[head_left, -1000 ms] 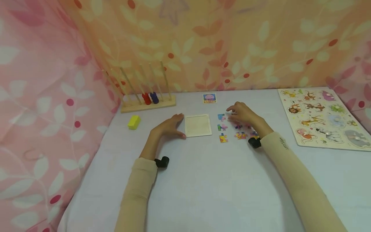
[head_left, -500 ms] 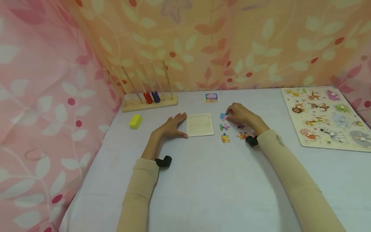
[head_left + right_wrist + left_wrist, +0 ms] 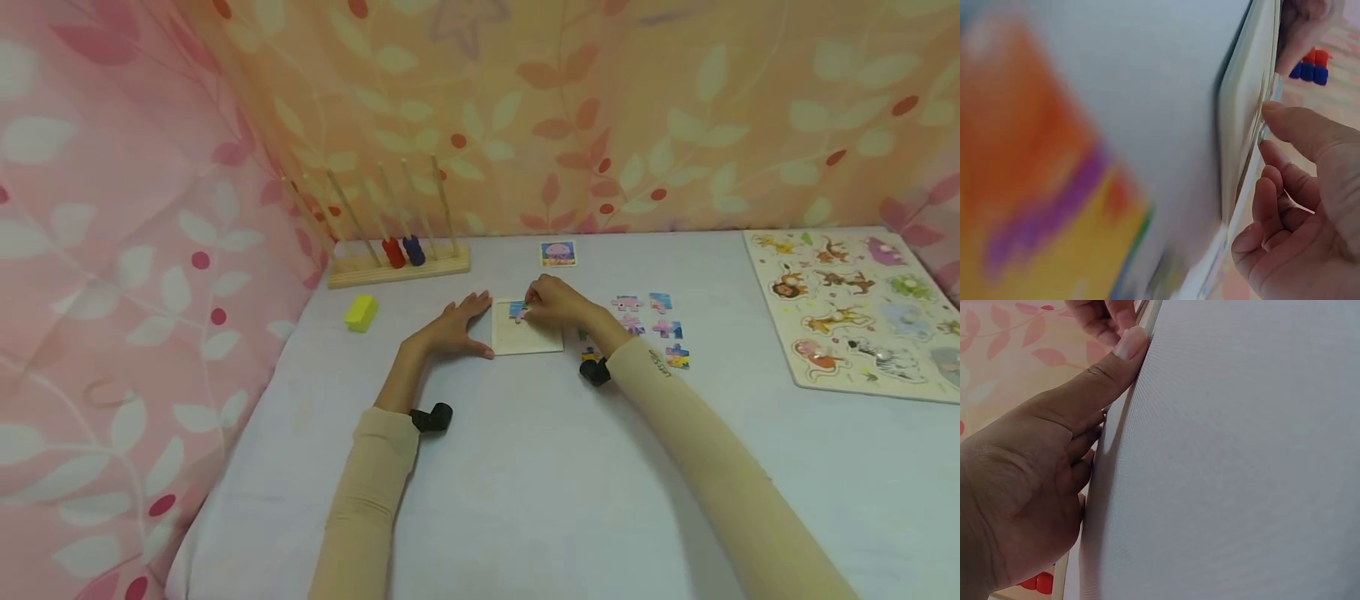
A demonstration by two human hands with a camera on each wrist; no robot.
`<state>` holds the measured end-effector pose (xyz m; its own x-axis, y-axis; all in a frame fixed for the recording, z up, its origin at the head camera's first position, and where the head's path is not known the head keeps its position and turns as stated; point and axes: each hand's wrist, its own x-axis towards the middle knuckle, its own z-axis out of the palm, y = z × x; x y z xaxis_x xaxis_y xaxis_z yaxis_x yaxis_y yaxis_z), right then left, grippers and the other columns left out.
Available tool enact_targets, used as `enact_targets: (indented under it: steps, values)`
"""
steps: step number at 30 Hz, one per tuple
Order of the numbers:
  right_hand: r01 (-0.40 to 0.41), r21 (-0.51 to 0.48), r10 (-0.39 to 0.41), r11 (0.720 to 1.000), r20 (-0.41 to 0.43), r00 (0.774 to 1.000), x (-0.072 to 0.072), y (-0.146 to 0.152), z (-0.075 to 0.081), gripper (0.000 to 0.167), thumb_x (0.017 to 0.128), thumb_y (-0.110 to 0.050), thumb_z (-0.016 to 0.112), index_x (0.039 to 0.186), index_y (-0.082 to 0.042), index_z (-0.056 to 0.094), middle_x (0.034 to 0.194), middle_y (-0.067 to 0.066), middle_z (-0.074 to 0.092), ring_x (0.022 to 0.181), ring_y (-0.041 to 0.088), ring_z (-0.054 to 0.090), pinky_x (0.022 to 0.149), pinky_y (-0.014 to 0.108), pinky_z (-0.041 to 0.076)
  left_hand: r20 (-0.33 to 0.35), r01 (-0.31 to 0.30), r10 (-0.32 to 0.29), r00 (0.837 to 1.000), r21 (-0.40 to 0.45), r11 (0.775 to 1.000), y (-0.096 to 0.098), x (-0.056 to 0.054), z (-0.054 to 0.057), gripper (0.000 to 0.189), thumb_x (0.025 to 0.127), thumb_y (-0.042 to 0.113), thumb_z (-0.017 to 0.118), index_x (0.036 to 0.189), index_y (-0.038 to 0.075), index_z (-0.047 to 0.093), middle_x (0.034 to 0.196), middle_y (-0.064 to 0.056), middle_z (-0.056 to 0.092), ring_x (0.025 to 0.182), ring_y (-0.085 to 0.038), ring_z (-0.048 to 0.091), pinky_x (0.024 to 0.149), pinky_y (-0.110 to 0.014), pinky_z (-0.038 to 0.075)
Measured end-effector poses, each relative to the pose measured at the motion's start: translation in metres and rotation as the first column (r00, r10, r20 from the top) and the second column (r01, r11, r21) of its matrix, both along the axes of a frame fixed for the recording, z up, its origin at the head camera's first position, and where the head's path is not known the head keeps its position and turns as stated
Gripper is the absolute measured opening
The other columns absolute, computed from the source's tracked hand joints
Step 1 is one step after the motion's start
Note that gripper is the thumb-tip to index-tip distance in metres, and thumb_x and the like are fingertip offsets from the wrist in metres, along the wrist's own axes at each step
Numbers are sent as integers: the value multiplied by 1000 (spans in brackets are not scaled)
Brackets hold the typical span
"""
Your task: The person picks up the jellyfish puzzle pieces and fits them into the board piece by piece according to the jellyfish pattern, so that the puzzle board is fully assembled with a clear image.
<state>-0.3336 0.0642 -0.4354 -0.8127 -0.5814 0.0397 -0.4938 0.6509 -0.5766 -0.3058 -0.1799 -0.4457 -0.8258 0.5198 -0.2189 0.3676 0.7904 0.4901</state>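
Note:
A square, pale puzzle tray (image 3: 517,340) lies flat on the white table cover. My left hand (image 3: 450,329) rests at its left side, thumb and fingers spread along the edge; the left wrist view shows the thumb (image 3: 1100,381) extended against the rim. Over the tray's upper left part, my right hand (image 3: 557,304) pinches a blue and pink jigsaw piece (image 3: 517,311) between thumb and fingertips. Right of the tray lie several loose jigsaw pieces (image 3: 667,329), some partly hidden by the right wrist. In the right wrist view a blurred orange and yellow piece (image 3: 1035,187) looms close.
Behind the tray lies a small picture card (image 3: 558,253). A wooden peg stand (image 3: 401,271) with red and blue counters stands at the back left, near a yellow block (image 3: 361,313). An animal peg puzzle board (image 3: 855,321) lies at the far right.
My right hand has taken the blue and pink jigsaw piece from the loose ones and carried it left over the tray. The left hand has stayed at the tray's edge.

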Motion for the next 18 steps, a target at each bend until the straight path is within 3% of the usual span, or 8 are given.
enact_targets:
  steps: [7,18]
  values:
    - [-10,-18,10,1000,13,1000,-1,-12,1,28,81,-13,67,103,3,61,96,15,57,87,23,48,82,37,42,-2,-2,2,1000,14,1000,2,-1,-1,104,69,52,74,148,18,16,156,3,6,144,-17,0,116,-44,-2]
    - [16,-71,-15,997,13,1000,-6,-16,-7,28,82,-17,68,105,-3,64,84,10,54,79,20,45,69,28,36,9,-2,2,1000,11,1000,-1,-2,-2,104,70,50,74,148,16,16,156,4,5,144,-16,-1,116,-43,-3]
